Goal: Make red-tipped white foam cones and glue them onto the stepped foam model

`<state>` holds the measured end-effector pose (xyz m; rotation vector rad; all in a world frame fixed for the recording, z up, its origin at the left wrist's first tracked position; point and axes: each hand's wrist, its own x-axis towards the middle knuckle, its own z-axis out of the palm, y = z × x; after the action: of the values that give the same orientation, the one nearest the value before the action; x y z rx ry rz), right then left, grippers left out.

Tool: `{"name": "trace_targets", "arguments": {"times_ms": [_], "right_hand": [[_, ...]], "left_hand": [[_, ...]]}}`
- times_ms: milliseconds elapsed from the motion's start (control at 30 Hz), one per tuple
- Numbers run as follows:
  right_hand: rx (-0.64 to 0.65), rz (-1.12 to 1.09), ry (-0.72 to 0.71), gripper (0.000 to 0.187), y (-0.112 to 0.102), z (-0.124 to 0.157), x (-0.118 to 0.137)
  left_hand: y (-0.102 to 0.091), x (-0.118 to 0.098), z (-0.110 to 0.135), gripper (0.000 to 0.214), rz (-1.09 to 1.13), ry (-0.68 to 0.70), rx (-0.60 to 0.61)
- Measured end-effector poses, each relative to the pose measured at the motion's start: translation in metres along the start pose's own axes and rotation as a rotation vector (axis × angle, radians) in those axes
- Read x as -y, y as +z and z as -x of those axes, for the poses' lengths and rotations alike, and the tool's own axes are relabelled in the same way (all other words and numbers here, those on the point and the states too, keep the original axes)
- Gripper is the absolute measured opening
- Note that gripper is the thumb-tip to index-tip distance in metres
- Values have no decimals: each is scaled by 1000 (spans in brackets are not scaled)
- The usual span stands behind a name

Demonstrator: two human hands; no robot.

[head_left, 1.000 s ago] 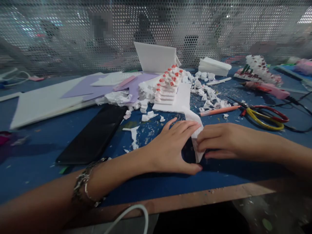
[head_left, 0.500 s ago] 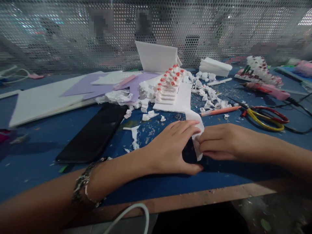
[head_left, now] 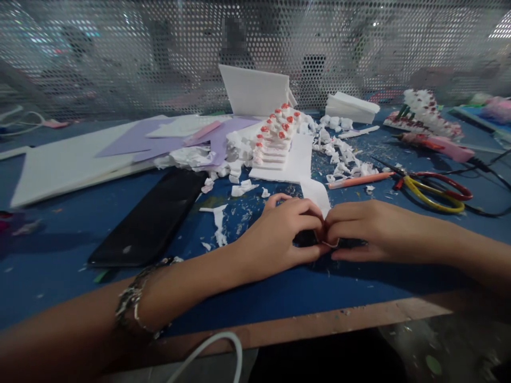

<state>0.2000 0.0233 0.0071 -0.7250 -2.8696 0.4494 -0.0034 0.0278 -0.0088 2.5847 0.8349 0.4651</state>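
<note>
1. The left hand (head_left: 279,234) and the right hand (head_left: 367,229) meet at the centre of the frame, low on the blue table (head_left: 59,266), with their fingertips touching.
2. Both are curled, and each grip is pinched together on the near end of a white paper strip (head_left: 317,194).
3. The strip runs from the fingertips up toward a white tiered model (head_left: 275,141) just above centre. The model's steps carry small red-tipped pieces.
4. The end of the strip caught between the fingers looks folded or rolled, but how exactly cannot be told.
5. A bracelet (head_left: 131,306) sits on the left wrist at lower left.
6. A black phone (head_left: 151,218) lies flat to the left of the left hand, apart from it.
7. Right of centre lie an orange pen-like tool (head_left: 359,181) and scissors (head_left: 435,189) with red and yellow handles, both above the right forearm.
8. White scraps (head_left: 347,159) are scattered between the model and the scissors.
9. A white foam board (head_left: 67,165) and purple paper (head_left: 159,141) fill the left middle.
10. A pink glue gun (head_left: 439,146) lies at the upper right.
11. A perforated metal screen (head_left: 120,53) spans the top.
</note>
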Motion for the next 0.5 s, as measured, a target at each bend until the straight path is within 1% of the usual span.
{"name": "trace_targets", "arguments": {"times_ms": [133,233,367,500], "right_hand": [[-17,-56,22,21,0,-3,0],[-38,-109,38,19,0,-4,-1],[-56,-126,76,20,1,-5,-2],[-70,-129,71,19,3,-5,-4]], "left_hand": [[-1,0,-1,6,24,-23,-14],[-2,-1,-2,9,32,-11,-17],[-2,-1,-3,10,42,6,-30],[-2,-2,-3,12,47,13,-54]]}}
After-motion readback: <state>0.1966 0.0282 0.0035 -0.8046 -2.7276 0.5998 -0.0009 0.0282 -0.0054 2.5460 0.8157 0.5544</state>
